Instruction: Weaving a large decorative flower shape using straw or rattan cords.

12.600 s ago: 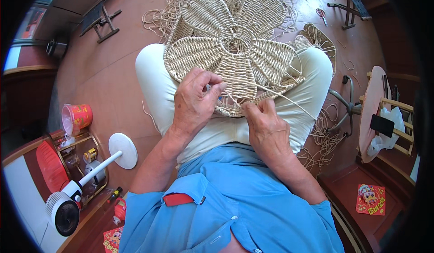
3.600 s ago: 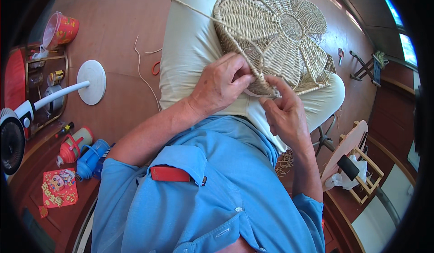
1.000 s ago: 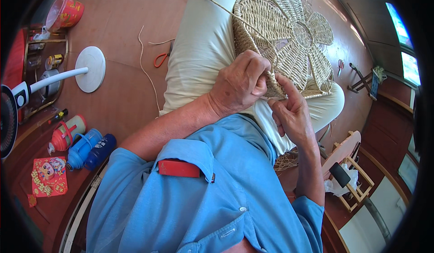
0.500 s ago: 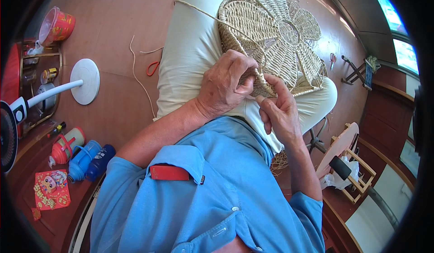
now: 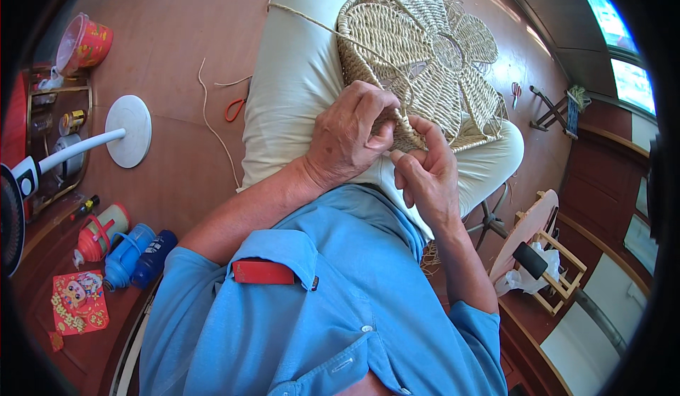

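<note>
A woven straw piece [image 5: 400, 35] with openwork petal shapes and a thick braided rim lies across my lap, tilted over my thighs. My left hand [image 5: 352, 132] is closed on its near rim, with thumb and fingers pinched together. Close beside it, my right hand [image 5: 427, 173] grips the same rim, its index finger along the weave and its thumb pointing at the left hand. A straw cord [image 5: 312, 19] runs from over my left knee across the petals toward the hands. What lies between the fingertips is mostly hidden.
Red-handled scissors [image 5: 234, 109] and a loose strand [image 5: 210, 112] lie on the floor at left, near a fan's round white base [image 5: 128, 131]. Thermos flasks [image 5: 129, 253] stand lower left. More scissors [image 5: 516, 93], a folding stool [image 5: 559, 116] and a round board [image 5: 528, 233] are at right.
My right hand has edged slightly left, toward the left hand. The left hand keeps its grip on the rim. The whole view has shifted a little.
</note>
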`<state>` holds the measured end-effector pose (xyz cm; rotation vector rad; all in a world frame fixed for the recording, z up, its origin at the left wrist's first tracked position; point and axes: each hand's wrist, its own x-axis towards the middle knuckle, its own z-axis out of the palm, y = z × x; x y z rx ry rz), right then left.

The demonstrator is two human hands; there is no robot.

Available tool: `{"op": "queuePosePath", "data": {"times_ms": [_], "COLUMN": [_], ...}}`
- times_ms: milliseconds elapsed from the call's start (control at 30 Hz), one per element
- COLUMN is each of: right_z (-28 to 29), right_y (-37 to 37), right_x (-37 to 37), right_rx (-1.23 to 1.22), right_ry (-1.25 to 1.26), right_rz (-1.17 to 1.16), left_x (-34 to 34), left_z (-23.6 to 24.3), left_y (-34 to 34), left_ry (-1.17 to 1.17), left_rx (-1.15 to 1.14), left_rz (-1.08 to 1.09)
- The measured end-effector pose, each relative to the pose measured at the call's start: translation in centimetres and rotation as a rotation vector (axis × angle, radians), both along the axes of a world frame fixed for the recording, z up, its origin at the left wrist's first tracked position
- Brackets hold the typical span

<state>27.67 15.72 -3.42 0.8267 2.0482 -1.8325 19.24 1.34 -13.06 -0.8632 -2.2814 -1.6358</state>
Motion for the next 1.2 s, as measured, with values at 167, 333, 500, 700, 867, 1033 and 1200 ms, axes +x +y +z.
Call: {"op": "queuePosePath", "data": {"times_ms": [167,333,500,700,867,1033,1200], "right_z": [0.7,0.7,0.5,0.1,0.2,0.6,0.7], "right_y": [0.6,1.0,1.4,1.3,1.1,0.8,0.7], "right_x": [-0.5,-0.6,-0.5,-0.3,-0.3,-0.3,-0.4], "right_rx": [0.050,0.023,0.087,0.107,0.113,0.129,0.095], "right_ry": [-0.046,-0.076,-0.081,-0.069,-0.056,-0.082,-0.092], "right_rz": [0.071,0.076,0.139,0.151,0.157,0.141,0.109], "left_x": [0.1,0.2,0.2,0.1,0.2,0.1,0.1], "left_z": [-0.1,-0.1,-0.1,-0.2,-0.3,-0.4,-0.3], "left_y": [0.2,0.3,0.3,-0.1,-0.3,-0.2,-0.2], "left_ry": [-0.001,0.026,0.005,0.012,0.075,0.089,0.088], "left_rx": [0.032,0.014,0.037,-0.001,0.024,0.015,0.021], "left_rz": [-0.021,-0.006,-0.028,-0.047,-0.065,-0.057,-0.062]}}
